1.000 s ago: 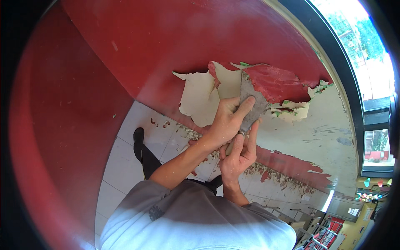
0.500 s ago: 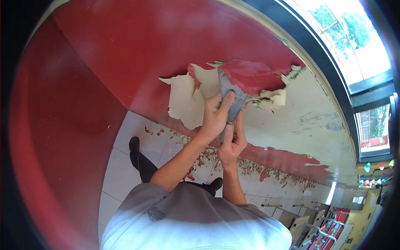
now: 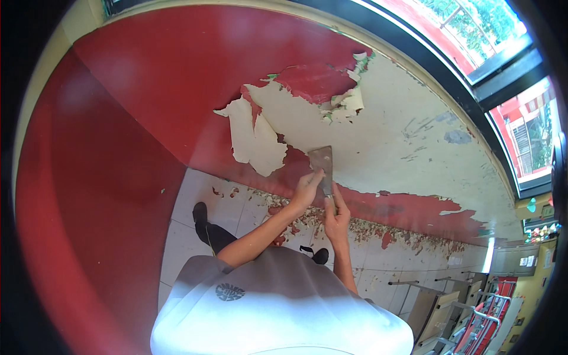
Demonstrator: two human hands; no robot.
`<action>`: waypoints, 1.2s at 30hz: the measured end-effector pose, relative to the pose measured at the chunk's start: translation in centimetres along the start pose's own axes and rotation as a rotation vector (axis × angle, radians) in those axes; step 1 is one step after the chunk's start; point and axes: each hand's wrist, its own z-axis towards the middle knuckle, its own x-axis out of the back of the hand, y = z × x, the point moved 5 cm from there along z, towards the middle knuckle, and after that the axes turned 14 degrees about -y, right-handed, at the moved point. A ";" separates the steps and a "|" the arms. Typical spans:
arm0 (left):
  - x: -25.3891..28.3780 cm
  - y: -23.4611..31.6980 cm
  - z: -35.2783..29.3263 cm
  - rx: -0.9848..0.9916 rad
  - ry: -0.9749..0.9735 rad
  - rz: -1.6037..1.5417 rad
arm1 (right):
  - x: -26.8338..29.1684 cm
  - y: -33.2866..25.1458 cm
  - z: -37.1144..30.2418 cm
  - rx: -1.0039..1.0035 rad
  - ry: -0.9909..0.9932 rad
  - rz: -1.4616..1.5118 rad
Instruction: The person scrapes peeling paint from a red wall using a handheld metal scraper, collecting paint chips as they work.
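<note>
A paint scraper [image 3: 321,160] with a wide grey metal blade lies against the wall, at the lower edge of a bare cream patch [image 3: 378,142]. My right hand [image 3: 337,218] is closed round its handle, one finger stretched up toward the blade. At the lower left of the blade, my left hand [image 3: 306,190] is closed with thumb and fingers on the metal. Red paint [image 3: 294,163] borders the blade on its left. Farther left, a torn paint flap [image 3: 260,145] curls off the wall, showing its cream underside. Another curled flap [image 3: 350,102] hangs above the scraper.
Paint chips [image 3: 384,236] litter the white tiled floor [image 3: 204,183] along the wall's foot. My shoes stand on the tiles. Dark-framed windows [image 3: 509,80] run along the upper right. Desks [image 3: 435,313] and red chairs [image 3: 488,310] stand at the lower right.
The scraper has come down from the upper torn edge to the lower red border, both hands with it. More cream surface shows where the blade was. The whole view has shifted.
</note>
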 end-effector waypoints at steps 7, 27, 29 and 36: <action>2.3 0.2 -3.8 0.253 -0.243 0.320 | 5.5 -0.4 -2.1 0.127 0.179 -0.192; -10.9 25.6 -0.7 -1.189 0.568 1.417 | 2.5 -6.5 -4.3 0.302 0.011 0.170; -10.0 26.0 -0.6 -1.224 0.541 1.411 | 3.3 -5.4 -5.6 0.326 0.027 0.162; -8.3 31.5 -4.7 -1.320 0.343 1.380 | 8.4 -2.5 -10.1 0.215 0.342 0.264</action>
